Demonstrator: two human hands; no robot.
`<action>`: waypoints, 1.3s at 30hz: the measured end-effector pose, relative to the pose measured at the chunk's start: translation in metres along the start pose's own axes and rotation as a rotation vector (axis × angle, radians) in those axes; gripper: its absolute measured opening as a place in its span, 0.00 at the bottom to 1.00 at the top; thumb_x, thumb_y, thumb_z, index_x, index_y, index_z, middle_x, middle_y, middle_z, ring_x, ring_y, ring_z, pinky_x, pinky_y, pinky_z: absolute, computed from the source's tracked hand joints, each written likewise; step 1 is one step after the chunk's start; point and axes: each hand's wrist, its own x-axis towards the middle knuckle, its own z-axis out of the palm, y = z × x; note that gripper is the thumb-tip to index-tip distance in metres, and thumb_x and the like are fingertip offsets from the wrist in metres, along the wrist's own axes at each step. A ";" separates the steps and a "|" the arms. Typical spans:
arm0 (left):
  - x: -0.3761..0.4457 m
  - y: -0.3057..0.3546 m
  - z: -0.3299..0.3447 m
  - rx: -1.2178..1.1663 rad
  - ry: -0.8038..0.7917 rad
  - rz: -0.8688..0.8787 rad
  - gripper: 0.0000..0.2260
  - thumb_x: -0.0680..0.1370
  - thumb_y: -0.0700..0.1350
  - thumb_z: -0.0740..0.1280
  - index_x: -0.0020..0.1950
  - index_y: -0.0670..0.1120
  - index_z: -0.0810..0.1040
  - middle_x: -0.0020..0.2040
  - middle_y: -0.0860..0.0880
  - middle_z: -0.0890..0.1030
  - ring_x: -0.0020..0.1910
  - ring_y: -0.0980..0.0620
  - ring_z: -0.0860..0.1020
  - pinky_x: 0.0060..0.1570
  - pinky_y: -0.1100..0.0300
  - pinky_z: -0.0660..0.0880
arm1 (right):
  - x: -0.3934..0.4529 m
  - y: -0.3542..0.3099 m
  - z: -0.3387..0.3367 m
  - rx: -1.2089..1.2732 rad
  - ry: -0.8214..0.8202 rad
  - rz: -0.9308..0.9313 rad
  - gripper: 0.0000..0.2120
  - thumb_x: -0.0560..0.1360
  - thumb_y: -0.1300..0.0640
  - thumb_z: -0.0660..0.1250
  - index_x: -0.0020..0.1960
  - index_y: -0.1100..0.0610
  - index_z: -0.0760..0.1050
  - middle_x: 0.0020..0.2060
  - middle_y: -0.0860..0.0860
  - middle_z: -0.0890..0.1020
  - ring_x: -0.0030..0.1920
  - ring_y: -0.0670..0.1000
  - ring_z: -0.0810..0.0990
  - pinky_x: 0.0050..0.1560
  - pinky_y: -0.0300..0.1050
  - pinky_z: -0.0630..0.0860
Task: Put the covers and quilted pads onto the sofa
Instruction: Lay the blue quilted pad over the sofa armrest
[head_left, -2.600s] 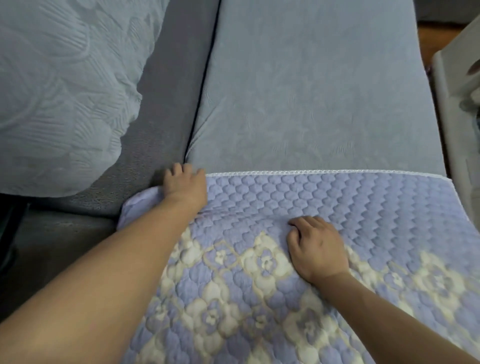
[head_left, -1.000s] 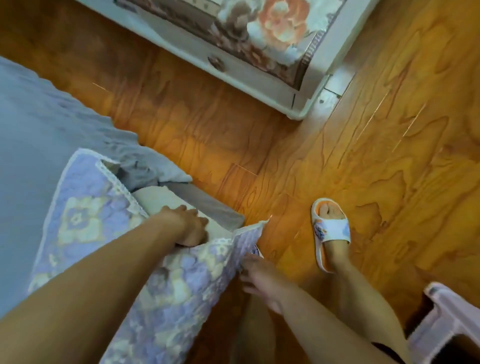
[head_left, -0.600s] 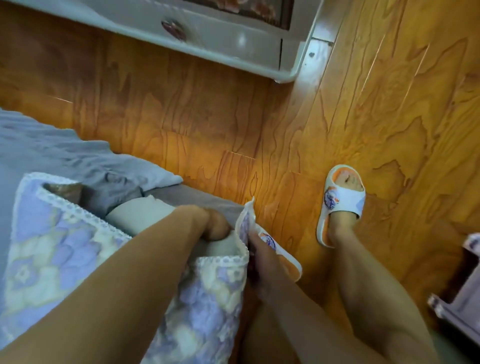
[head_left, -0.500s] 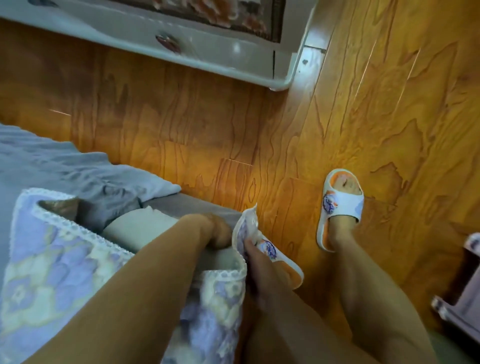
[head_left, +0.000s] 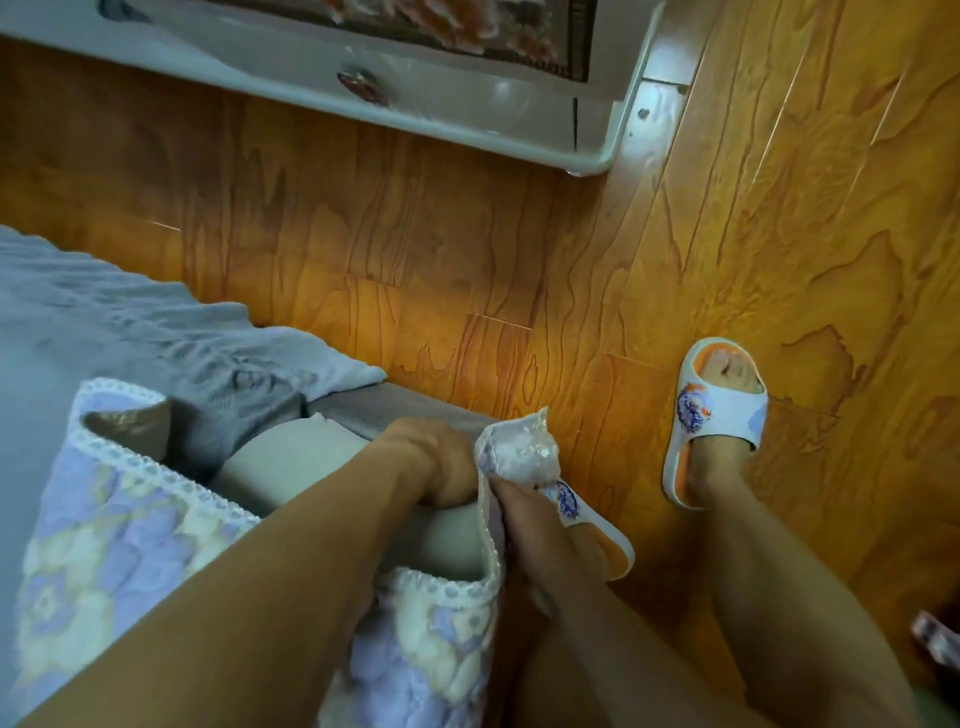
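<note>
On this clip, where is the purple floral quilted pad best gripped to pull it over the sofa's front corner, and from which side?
Best guess: the lifted lace-trimmed corner of the purple floral quilted pad, taken from the floor side, where the right hand already pinches it. That flap stands free of the beige cushion, while the left hand presses beneath.

Left hand (head_left: 436, 462) is curled into a fist, arm stretched down and forward. Right hand (head_left: 524, 525) sits right beside it, fingers pinching, forearm angled in.
</note>
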 end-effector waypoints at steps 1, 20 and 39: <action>-0.004 -0.003 -0.003 -0.020 0.011 0.000 0.23 0.83 0.58 0.55 0.75 0.51 0.69 0.74 0.48 0.72 0.73 0.46 0.70 0.71 0.50 0.67 | -0.003 -0.005 0.001 -0.034 -0.011 -0.021 0.21 0.76 0.37 0.63 0.56 0.51 0.82 0.52 0.47 0.85 0.56 0.50 0.81 0.64 0.55 0.74; -0.048 -0.048 0.017 -0.457 0.321 -0.094 0.13 0.83 0.50 0.57 0.58 0.47 0.79 0.60 0.45 0.81 0.57 0.44 0.79 0.60 0.48 0.75 | -0.029 -0.093 -0.001 -0.369 -0.172 -0.127 0.07 0.81 0.61 0.60 0.52 0.53 0.75 0.39 0.48 0.77 0.42 0.45 0.75 0.43 0.44 0.72; -0.149 -0.098 0.125 -1.293 0.992 -1.147 0.20 0.78 0.54 0.57 0.65 0.51 0.78 0.63 0.47 0.80 0.64 0.43 0.75 0.66 0.39 0.67 | -0.163 -0.199 0.065 -1.658 -0.688 -0.205 0.11 0.75 0.48 0.72 0.52 0.50 0.74 0.44 0.45 0.76 0.46 0.47 0.76 0.42 0.37 0.70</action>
